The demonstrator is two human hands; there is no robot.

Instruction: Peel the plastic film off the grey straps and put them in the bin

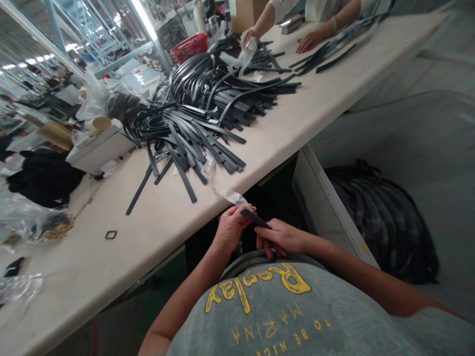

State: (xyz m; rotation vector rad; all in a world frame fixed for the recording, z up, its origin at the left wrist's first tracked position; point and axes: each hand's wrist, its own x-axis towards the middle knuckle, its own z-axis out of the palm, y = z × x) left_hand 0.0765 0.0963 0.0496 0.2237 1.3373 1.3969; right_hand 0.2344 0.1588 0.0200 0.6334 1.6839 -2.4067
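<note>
Between my two hands, just off the table's front edge, is the end of a flat dark strap (256, 218). My left hand (234, 221) pinches near its tip, and a strip of thin white film (233, 197) trails from those fingers back onto the table. My right hand (279, 237) is closed around the strap a little farther along, fingers curled beneath. Beyond my hands lies a large pile of similar dark straps (193, 133), their cut ends pointing toward me.
A pale table (148, 237) runs diagonally. On it are a black rectangular ring (111, 235), clear plastic bags (25, 217) and a red basket (190, 48). Across the table, a co-worker's hand (249, 36) holds white film. Coiled dark straps (386, 222) sit low at right, behind a panel (330, 198).
</note>
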